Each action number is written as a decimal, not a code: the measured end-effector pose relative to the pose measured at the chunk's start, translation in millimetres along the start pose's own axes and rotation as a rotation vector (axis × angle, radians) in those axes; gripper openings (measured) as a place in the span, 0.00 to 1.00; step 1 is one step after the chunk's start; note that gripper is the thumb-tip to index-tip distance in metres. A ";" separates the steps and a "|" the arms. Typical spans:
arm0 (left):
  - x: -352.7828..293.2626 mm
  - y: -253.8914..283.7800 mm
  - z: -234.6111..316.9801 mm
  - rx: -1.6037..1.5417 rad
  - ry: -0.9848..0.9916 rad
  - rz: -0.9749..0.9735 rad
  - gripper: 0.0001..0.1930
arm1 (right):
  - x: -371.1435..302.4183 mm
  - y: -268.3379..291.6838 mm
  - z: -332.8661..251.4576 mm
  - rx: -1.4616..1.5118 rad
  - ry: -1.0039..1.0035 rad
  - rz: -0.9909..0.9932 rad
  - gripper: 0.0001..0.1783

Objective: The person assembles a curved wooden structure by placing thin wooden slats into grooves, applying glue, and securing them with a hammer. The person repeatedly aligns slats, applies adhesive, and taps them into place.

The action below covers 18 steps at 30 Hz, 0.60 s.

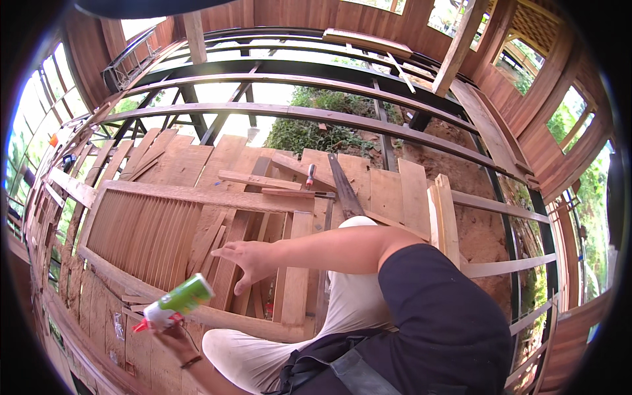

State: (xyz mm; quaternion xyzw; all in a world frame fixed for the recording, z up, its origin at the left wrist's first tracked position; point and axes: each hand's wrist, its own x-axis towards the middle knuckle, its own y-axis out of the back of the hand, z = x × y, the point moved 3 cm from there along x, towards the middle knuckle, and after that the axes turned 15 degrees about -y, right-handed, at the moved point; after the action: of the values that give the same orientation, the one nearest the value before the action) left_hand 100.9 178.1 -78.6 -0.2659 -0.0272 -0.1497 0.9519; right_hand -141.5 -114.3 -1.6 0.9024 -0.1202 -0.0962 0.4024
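Note:
In my left hand [174, 342], low at the left, is a green and white bottle [181, 299] with a red tip. The bottle is tilted, its red end toward my wrist side. My right hand [250, 260] reaches across with fingers spread and nothing in it. It hovers over a wooden frame [197, 194], whose left half is filled with a row of thin slats [141, 227]. Loose wood strips [209, 247] lie inside the frame's right part, partly hidden by my hand and arm.
Beyond the frame lie a handsaw [343, 187], a small red-handled tool [311, 172] and loose battens [260, 179] on planks [401, 197]. Farther out, open floor beams [303, 108] span a drop to soil and plants [322, 125]. A clear wrapper [118, 326] lies at the left.

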 end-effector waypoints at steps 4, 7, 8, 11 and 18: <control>-60.1 -43.4 -13.6 -0.237 0.172 0.023 0.34 | -4.5 -4.5 -32.5 0.342 0.006 -0.204 0.54; -80.3 -58.4 -14.0 -0.351 0.181 0.009 0.32 | -3.5 -13.5 -37.6 0.441 -0.027 -0.239 0.52; -84.5 -60.8 -13.9 -0.381 0.186 0.005 0.31 | -2.2 -15.3 -35.4 0.479 -0.042 -0.219 0.51; -93.2 -71.6 -12.8 -0.471 0.215 -0.016 0.32 | -2.2 -14.3 -34.1 0.622 -0.088 -0.129 0.49; -112.6 -114.5 -23.4 -0.759 0.306 -0.015 0.35 | 4.8 -13.1 -37.9 1.278 -0.096 -0.076 0.46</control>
State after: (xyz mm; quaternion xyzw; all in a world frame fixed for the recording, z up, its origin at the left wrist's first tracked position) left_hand -41.4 103.3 -56.5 -0.5729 0.1699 -0.1936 0.7781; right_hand -124.8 -80.5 13.2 0.9625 -0.1396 -0.0601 -0.2245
